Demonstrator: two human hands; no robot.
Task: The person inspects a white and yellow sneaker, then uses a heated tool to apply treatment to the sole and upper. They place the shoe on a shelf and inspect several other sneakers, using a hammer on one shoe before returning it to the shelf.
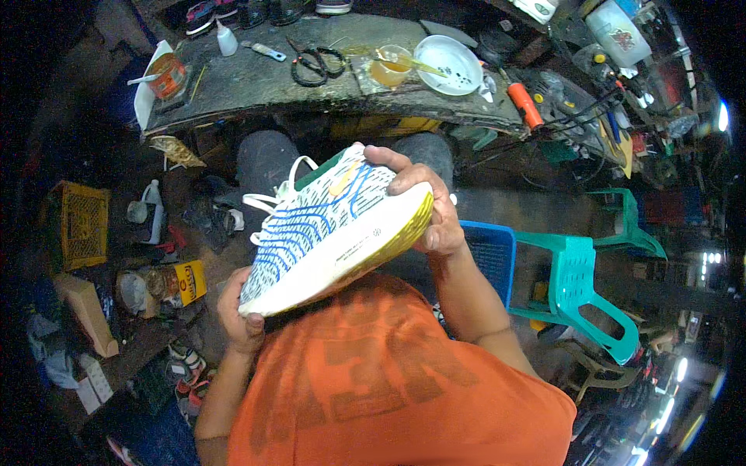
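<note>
Watching through the head cam from my end, biggest stuff first. There's a dark, scuffed bench (pixel 233 89) curving across the far side, with a person in an orange shirt (pixel 373 373) sitting on the near side. A teal chair (pixel 573 276) is off to the right, and a yellow crate (pixel 81 225) is over on the left.

Next down is the shoe (pixel 330 252), white with black and blue patterning, held between both hands in front of the shirt, short of the bench. The geometry I'd care about: its long axis runs on a slant, toe low on the left, heel up on the right, tipped so the side wall and part of the yellowish sole show. Neither hand is nearer, since both are touching it. The right hand (pixel 439 221) is wrapped around the heel, fingers over the upper edge. The left hand (pixel 235 303) has the toe pinched, thumb on the near side.

Smaller bits on the bench: white bowl (pixel 435 56), black scissors (pixel 311 71), a cup of amber liquid (pixel 388 74) just beside the bowl, and a little white squeeze bottle (pixel 226 41).
</note>
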